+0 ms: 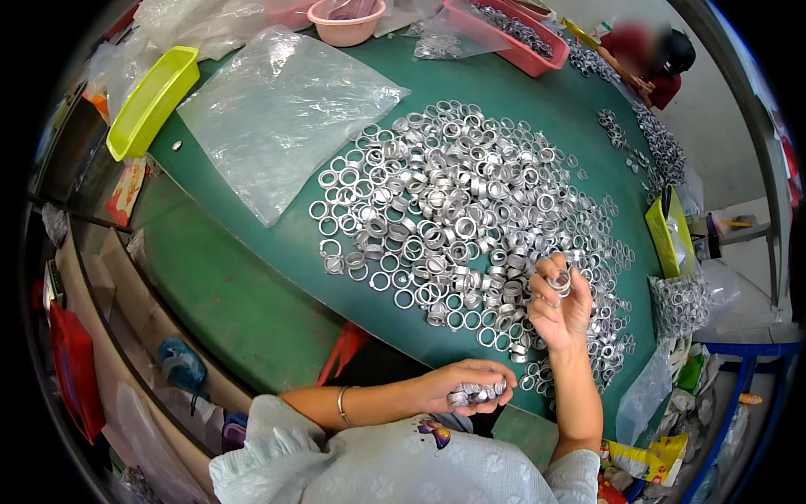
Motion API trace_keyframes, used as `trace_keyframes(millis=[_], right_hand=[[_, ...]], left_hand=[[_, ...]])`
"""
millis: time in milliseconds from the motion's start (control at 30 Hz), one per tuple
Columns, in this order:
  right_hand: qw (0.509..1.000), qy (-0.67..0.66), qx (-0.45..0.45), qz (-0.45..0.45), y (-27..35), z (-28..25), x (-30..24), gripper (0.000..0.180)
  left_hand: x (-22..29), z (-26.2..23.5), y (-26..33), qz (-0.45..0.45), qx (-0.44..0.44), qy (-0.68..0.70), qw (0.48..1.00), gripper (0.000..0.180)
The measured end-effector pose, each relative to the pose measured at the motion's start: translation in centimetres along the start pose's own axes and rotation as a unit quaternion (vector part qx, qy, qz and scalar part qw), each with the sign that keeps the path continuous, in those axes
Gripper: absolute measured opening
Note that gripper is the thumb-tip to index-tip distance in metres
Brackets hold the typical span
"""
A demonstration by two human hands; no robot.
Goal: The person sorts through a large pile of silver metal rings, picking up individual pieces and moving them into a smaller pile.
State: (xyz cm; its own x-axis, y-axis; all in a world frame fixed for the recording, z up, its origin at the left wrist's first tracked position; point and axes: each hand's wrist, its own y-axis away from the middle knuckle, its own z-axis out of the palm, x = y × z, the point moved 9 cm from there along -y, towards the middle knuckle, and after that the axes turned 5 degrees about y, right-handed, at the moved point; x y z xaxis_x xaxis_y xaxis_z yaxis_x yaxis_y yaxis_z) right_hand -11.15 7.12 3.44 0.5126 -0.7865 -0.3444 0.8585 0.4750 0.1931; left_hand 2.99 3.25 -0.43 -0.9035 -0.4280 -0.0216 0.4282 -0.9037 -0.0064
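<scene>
A wide heap of silver metal rings (453,193) is spread over the green table (277,244). My left hand (474,382), close to the front of my shirt, is closed around several rings (477,393) bunched together in the palm. Over the near right part of the heap, my right hand (564,307) is raised, its fingers bent around a metal ring (560,283). Whether a second ring lies behind that one I cannot tell.
A clear plastic sheet (285,118) lies left of the heap, beside a yellow-green basket (151,105). Pink tubs (537,55) stand along the far edge. On the right are another green basket (667,231) and a bag of rings (680,304). A person (655,59) sits at the far right.
</scene>
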Motion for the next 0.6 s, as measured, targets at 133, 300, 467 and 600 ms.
trace_keyframes(millis=[133,300,467,600], right_hand=[[0.996,-0.062,0.062,0.015,0.2,-1.4,0.8,0.026],[0.996,0.029,0.084,0.018,-0.5,-0.9,2.0,0.031],[0.976,0.193,0.047,0.094,-2.2,0.7,4.1,0.022],[0.849,0.522,0.039,0.069,-5.1,3.3,5.6,0.014]], left_hand=[[2.1,-1.0,1.7,0.079,0.016,0.022,0.997,0.026],[3.6,-1.7,3.0,0.106,0.020,0.023,0.994,0.025],[3.2,-1.7,3.0,0.099,0.017,0.034,0.994,0.025],[2.6,-1.9,2.7,0.093,0.025,0.011,0.995,0.025]])
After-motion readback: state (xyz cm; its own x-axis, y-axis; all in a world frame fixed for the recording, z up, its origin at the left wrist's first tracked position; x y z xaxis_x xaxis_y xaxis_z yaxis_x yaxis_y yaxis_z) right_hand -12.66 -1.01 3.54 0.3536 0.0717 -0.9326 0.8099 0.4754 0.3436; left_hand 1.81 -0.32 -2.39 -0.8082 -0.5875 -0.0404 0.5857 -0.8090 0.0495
